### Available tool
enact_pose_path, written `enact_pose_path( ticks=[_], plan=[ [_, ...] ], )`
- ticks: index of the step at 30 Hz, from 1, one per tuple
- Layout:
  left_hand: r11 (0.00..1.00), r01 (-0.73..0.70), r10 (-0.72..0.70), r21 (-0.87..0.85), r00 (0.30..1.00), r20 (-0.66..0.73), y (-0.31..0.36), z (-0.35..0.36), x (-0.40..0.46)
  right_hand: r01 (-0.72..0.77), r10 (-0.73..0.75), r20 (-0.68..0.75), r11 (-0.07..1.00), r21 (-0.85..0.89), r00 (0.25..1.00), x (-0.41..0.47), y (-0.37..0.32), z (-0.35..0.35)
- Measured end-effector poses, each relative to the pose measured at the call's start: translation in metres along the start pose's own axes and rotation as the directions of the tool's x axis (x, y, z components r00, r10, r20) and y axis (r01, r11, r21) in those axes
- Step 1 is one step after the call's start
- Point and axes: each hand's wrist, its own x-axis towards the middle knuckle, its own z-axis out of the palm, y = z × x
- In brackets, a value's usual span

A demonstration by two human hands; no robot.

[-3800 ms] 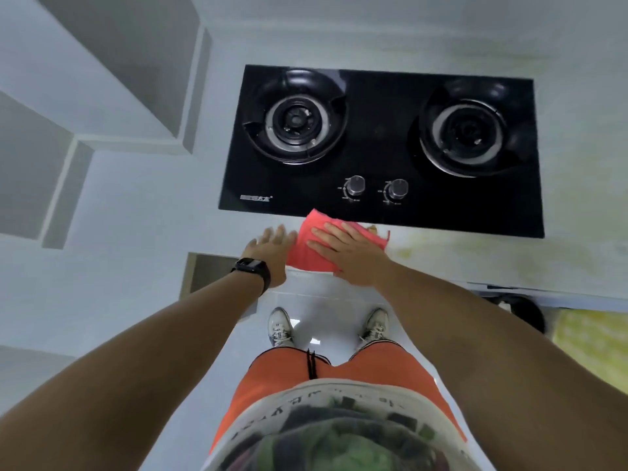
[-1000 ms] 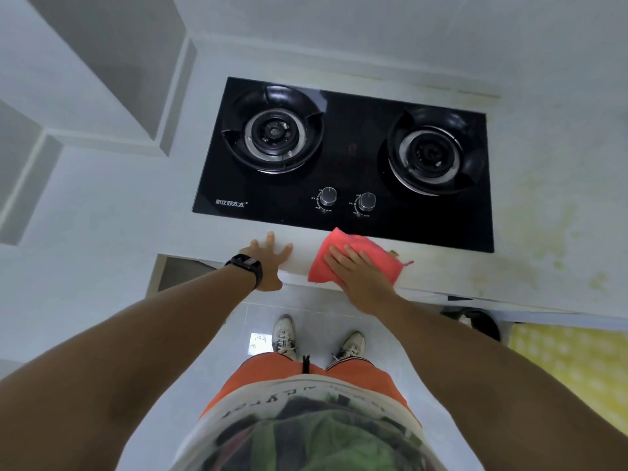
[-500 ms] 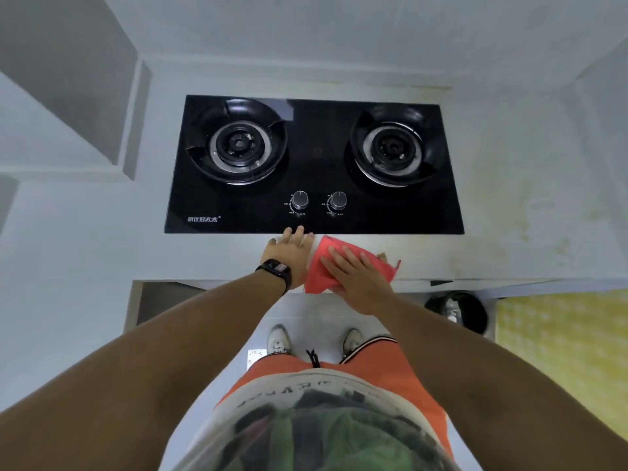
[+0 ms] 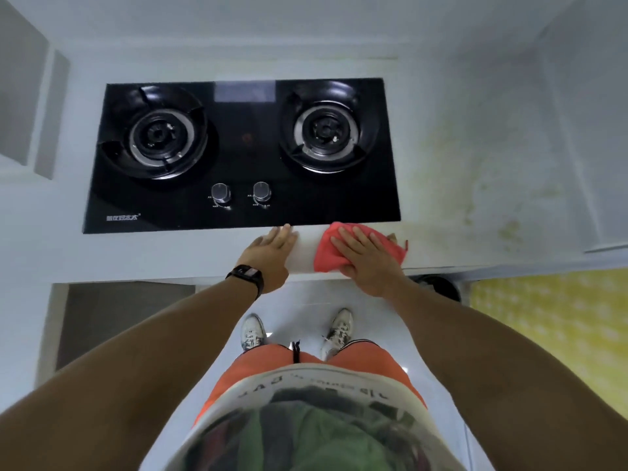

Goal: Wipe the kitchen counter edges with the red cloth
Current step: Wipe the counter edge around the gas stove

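The red cloth (image 4: 328, 254) lies on the front strip of the white counter (image 4: 170, 254), just below the hob's right front corner. My right hand (image 4: 365, 258) presses flat on the cloth with straight fingers, its heel at the counter's front edge. My left hand (image 4: 272, 253), a black watch on its wrist, rests flat on the bare counter a little to the left of the cloth, fingertips near the hob's front edge. A gap of white counter separates the two hands.
A black glass two-burner gas hob (image 4: 241, 154) with two knobs (image 4: 221, 193) fills the counter's middle. Yellowish stains (image 4: 489, 185) mark the counter to the right. Below the edge are an open cabinet recess (image 4: 122, 321), a dark round pot (image 4: 438, 287) and a yellow patterned surface (image 4: 557, 321).
My right hand has slid the cloth to the right along the front strip, away from my left hand. The view has also shifted, centring the hob.
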Motion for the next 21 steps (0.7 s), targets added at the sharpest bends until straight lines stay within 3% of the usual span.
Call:
enact_pose_path(
  ticks=[8,13,21],
  plan=[
    [0.997,0.074,-0.074,0.017,0.997,0.006,0.032,0.0,0.006,-0.021,0.02,-0.021,1.0,-0.008,1.0,-0.038,0.07,-0.002],
    [0.991,0.049,-0.056,0.121,0.997,0.059,0.02,0.003,-0.007,-0.039,0.039,-0.02,0.999,-0.014,0.999,-0.037,0.062,0.003],
    [0.999,0.003,-0.01,0.044,0.987,0.157,0.013,-0.009,-0.003,-0.004,0.004,0.034,1.0,0.003,0.999,-0.023,0.031,-0.002]
  ],
)
